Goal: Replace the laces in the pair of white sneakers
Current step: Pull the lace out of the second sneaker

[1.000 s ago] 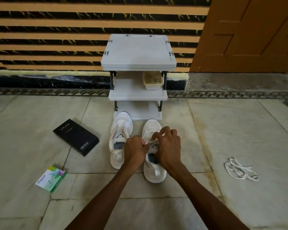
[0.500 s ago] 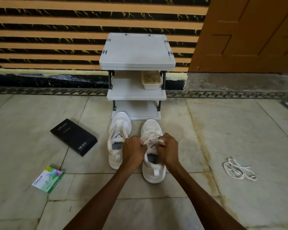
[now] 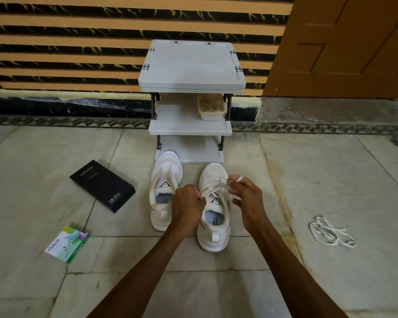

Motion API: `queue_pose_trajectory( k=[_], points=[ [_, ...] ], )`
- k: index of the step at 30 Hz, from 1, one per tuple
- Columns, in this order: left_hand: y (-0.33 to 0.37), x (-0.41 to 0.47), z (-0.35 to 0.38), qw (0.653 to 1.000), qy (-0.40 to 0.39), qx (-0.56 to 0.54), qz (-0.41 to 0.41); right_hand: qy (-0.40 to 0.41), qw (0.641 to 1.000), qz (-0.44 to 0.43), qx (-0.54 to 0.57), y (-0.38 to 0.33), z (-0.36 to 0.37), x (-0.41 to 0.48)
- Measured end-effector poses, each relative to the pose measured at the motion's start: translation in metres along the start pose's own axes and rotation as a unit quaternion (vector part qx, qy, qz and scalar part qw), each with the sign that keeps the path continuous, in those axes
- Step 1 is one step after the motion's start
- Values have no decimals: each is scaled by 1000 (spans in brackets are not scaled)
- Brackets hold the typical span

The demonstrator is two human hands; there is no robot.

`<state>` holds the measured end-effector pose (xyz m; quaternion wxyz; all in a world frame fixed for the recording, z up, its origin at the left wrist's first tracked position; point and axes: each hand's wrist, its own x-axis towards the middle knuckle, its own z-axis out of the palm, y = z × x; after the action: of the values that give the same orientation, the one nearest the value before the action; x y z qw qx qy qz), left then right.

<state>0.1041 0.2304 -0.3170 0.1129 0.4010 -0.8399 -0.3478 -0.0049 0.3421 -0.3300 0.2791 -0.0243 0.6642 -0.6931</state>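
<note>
- Here, on the stone floor (image 3: 331,171), the pair of white sneakers stands side by side, toes pointing at a grey shelf rack (image 3: 191,63) against the striped wall.
- The right-hand sneaker (image 3: 213,236) sits nearer the person; a white lace (image 3: 213,188) crosses its eyelets.
- The left hand (image 3: 186,204) has its fingers curled and pinches one end of that lace over the tongue.
- The right hand (image 3: 246,198) is curled too, with the other end of the lace looped over a raised finger, just above the sneaker's right edge.
- Both hands cover the sides of the tongue, so the upper eyelets are hidden.
- The left-hand sneaker (image 3: 164,180) stands with its toe right at the rack's bottom shelf; the left hand overlaps its inner edge.
- A loose bundle of white laces (image 3: 331,232) lies well apart to the right.
- A black phone box (image 3: 101,185) lies near the left-hand sneaker, and a green-and-white packet (image 3: 67,244) lies closer to the person.
- A beige tub (image 3: 210,107) sits on the rack's middle shelf, at its right side.
- A brown door (image 3: 342,42) fills the upper right corner.
</note>
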Motion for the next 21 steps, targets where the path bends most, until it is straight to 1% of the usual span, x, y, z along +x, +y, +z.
queue_pose_trajectory(
  k=[1,2,3,5,7,9,10,11,12,15,19,21],
  points=[
    [0,0,0,1000,1,5,0,-13,995,-62,-81,0,1,-1],
    [1,0,1,1000,1,8,-2,-31,979,-124,-160,0,2,-2],
    [1,0,1,1000,0,7,-5,-52,951,-182,-242,1,5,-3],
    [1,0,1,1000,-2,3,-10,-76,873,-268,-401,6,12,-4],
    [1,-1,1,1000,-2,3,-11,-57,788,-311,-528,9,20,-6],
    [2,-1,1,1000,0,-3,-11,-52,704,-338,-622,13,25,-8],
    [2,-1,0,1000,0,-5,-12,-53,678,-343,-648,15,27,-9],
    [2,-1,0,1000,-2,-6,-12,-49,668,-342,-660,16,27,-8],
    [2,0,0,1000,-4,-4,-13,-41,669,-334,-663,17,28,-7],
    [1,-1,1,1000,-4,6,-9,-25,687,-308,-657,16,27,-2],
    [0,1,-1,1000,-10,19,5,-40,698,-327,-635,15,25,4],
    [0,1,-2,999,-22,31,20,-40,694,-344,-631,15,24,5]
  ],
)
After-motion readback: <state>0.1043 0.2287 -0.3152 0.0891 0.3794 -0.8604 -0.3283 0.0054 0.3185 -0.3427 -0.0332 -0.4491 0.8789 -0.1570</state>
